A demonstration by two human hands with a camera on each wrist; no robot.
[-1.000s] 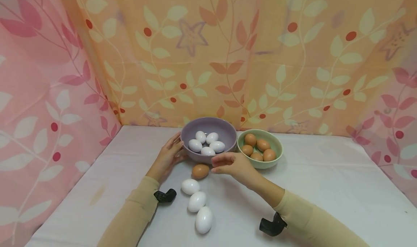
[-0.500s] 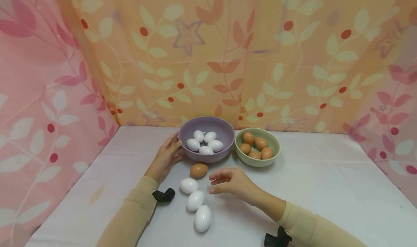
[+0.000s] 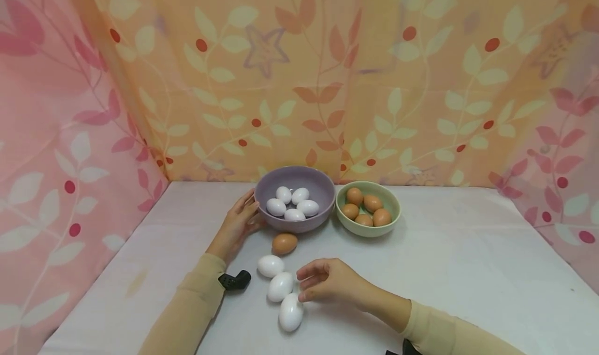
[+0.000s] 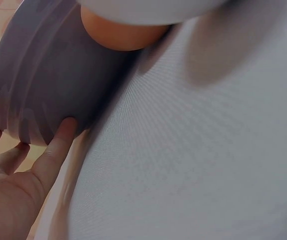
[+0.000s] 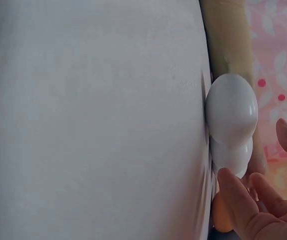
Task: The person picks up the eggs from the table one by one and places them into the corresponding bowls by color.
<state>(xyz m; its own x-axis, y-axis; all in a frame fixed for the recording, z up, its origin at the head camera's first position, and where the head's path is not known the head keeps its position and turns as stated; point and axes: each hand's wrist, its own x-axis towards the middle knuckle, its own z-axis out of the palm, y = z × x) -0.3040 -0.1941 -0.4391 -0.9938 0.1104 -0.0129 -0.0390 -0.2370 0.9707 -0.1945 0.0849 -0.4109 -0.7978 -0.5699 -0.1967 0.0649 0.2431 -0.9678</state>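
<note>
My left hand [image 3: 235, 227] touches the left side of a purple bowl [image 3: 295, 225] with fairly straight fingers; in the left wrist view a fingertip [image 4: 69, 122] presses its outer wall. Several white eggs [image 3: 307, 208] lie inside that bowl. In front of it a brown egg [image 3: 284, 244] rests on the tabletop, followed toward me by three white eggs in a slanting row: a far one [image 3: 270, 266], a middle one [image 3: 280, 287] and a near one [image 3: 291, 312]. Just right of the middle and near eggs is my right hand [image 3: 329, 282], fingers and thumb apart with nothing between them.
A smaller green bowl [image 3: 369, 231] with several brown eggs [image 3: 373, 203] stands right beside the purple one. White cloth [image 3: 458, 261] covers the table. Patterned orange curtain [image 3: 299, 84] hangs behind, with pink fabric [image 3: 70, 136] at the sides.
My right hand has come down toward me from the purple bowl's front rim to beside the nearer white eggs. My left hand stays at the bowl; the head view shifts slightly.
</note>
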